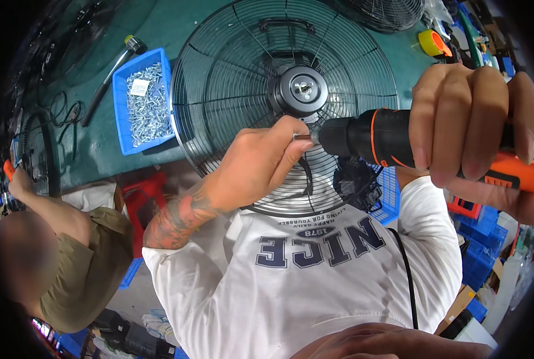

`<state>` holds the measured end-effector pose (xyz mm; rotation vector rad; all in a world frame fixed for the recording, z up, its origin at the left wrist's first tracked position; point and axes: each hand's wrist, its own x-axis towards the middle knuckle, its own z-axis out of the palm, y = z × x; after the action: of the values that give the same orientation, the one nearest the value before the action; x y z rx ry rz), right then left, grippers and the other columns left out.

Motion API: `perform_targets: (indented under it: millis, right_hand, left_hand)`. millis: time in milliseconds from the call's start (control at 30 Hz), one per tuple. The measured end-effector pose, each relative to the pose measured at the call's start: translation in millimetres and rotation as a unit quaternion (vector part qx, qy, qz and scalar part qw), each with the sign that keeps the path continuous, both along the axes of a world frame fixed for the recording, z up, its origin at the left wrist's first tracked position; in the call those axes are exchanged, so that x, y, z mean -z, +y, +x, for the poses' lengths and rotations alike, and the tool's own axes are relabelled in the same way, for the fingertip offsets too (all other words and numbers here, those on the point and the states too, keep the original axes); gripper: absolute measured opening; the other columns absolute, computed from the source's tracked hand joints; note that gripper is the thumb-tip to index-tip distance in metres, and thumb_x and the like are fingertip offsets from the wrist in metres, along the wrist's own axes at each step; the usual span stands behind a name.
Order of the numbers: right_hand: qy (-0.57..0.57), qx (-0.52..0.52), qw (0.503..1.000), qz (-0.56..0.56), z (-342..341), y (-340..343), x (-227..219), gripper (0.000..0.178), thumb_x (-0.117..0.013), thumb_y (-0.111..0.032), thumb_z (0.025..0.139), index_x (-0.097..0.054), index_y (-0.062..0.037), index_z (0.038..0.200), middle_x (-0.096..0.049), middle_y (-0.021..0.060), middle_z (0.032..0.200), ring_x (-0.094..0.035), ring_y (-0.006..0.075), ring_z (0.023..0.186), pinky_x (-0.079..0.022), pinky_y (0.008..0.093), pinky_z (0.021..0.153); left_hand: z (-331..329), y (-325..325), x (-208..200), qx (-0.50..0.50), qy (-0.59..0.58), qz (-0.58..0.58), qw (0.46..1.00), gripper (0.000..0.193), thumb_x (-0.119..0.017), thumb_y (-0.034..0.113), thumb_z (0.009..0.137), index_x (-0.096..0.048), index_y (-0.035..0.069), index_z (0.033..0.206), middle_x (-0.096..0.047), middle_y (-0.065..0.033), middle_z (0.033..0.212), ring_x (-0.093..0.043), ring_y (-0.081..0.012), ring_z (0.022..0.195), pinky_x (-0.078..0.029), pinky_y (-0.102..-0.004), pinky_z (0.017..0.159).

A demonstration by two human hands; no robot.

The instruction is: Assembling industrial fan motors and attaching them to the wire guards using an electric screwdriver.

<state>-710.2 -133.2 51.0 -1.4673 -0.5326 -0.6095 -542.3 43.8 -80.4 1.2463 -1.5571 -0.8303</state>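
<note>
My right hand [458, 122], large in the foreground, is wrapped round a black and orange power drill [386, 136] that points left. At the drill's chuck, my left hand [258, 158] pinches the thin metal driver bit [301, 137] between thumb and fingers. Whether a screw sits on its tip is hidden by the fingers. Beneath both hands lies a round black wire fan guard [219, 78] with a dark motor [303, 90] at its centre. To the left, a blue bin [117, 119] holds many silvery screws [144, 116].
A hammer [108, 81] lies left of the bin on the green table [177, 24]. Yellow tape [432, 43] and another fan guard [392, 12] are at the far right. A co-worker [81, 251] is at the left. A blue crate [389, 191] stands below the table edge.
</note>
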Motion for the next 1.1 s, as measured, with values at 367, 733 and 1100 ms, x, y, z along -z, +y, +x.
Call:
perform_targets:
  millis: [367, 733, 1100]
  right_hand:
    - [-0.009, -0.076, 0.996, 0.037, 17, -20, 16, 0.059, -0.078, -0.051, 0.079, -0.057, -0.0095, 0.115, -0.069, 0.0059, 0.079, -0.068, 0.0144, 0.056, -0.057, 0.0275, 0.051]
    - [0.017, -0.105, 0.992, 0.072, 36, -31, 27, 0.058, -0.075, -0.052, 0.081, -0.057, -0.0092, 0.116, -0.068, 0.0056, 0.080, -0.067, 0.0137, 0.057, -0.057, 0.0288, 0.052]
    - [0.055, -0.056, 0.993, 0.084, 47, -16, 27, 0.059, -0.072, -0.054, 0.084, -0.056, -0.0072, 0.116, -0.065, 0.0066, 0.079, -0.064, 0.0139, 0.058, -0.055, 0.0301, 0.054]
  left_hand:
    - [7, -5, -3, -0.001, -0.020, -0.002, 1.000, 0.017, -0.067, 0.015, 0.096, -0.056, 0.002, 0.098, -0.061, -0.0108, 0.062, -0.065, -0.0280, 0.054, -0.048, -0.0365, 0.049]
    - [13, -4, 1, -0.050, -0.010, 0.015, 0.999, 0.022, -0.074, 0.015, 0.091, -0.056, 0.003, 0.092, -0.062, -0.0099, 0.062, -0.064, -0.0272, 0.052, -0.047, -0.0358, 0.046]
    - [27, -7, 0, -0.075, -0.173, -0.004, 0.982, 0.028, -0.085, 0.017, 0.076, -0.059, 0.005, 0.081, -0.055, -0.0093, 0.058, -0.058, -0.0271, 0.049, -0.043, -0.0359, 0.047]
